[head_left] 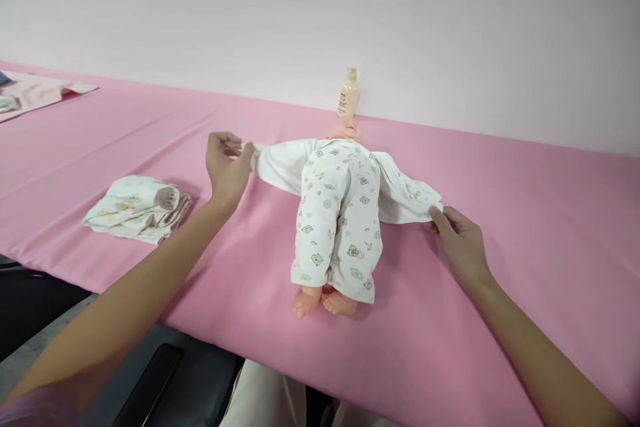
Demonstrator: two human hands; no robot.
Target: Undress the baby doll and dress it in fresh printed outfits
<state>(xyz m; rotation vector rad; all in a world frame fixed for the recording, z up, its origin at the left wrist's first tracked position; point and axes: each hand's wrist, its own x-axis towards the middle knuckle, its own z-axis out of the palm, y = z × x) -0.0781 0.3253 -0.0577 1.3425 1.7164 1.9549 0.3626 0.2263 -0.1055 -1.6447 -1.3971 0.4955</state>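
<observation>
A baby doll (306,301) lies on its back on the pink-covered table, its bare feet toward me. It has on white printed pants (320,220) with green and grey figures. A white baby shirt (287,161) is spread at its upper body, with parts stretched out to both sides. My left hand (227,170) pinches the end of the shirt's left part, slightly raised. On the other side, my right hand (457,237) grips the edge of the printed right part between thumb and fingers. Most of the doll's head is hidden from view.
A pump bottle (349,95) stands behind the doll's head, near the wall. Folded printed cloth (135,208) lies to the left on the pink cover (530,227). A pale mat (40,95) is at the far left. Below the table edge, a black phone (150,383) rests on a dark seat.
</observation>
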